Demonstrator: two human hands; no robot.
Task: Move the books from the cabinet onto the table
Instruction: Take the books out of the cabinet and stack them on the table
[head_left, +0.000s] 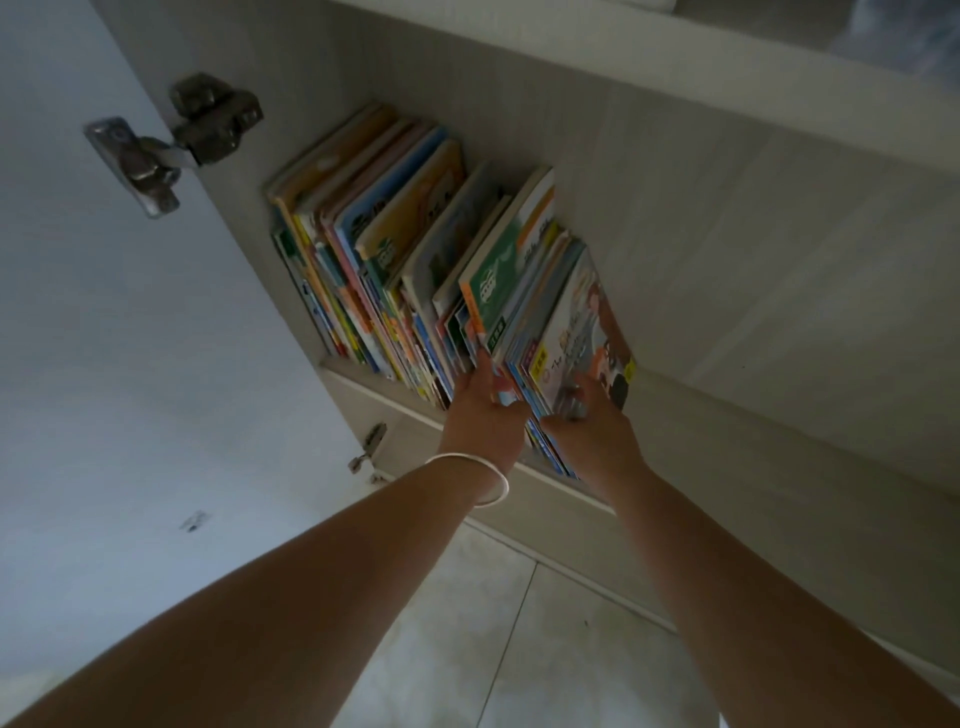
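**Camera setup: single head view**

I have one view only, the wide-angle head camera, so no overlap with a second view. It looks forward and steeply down into the open cabinet (675, 218), close to the shelf. The row of books (415, 270) sits mid-frame. Both forearms run in from the bottom edge. The open door (104, 364) fills the left side; floor tiles (493, 649) show at bottom centre. Wide lens bends the straight edges.
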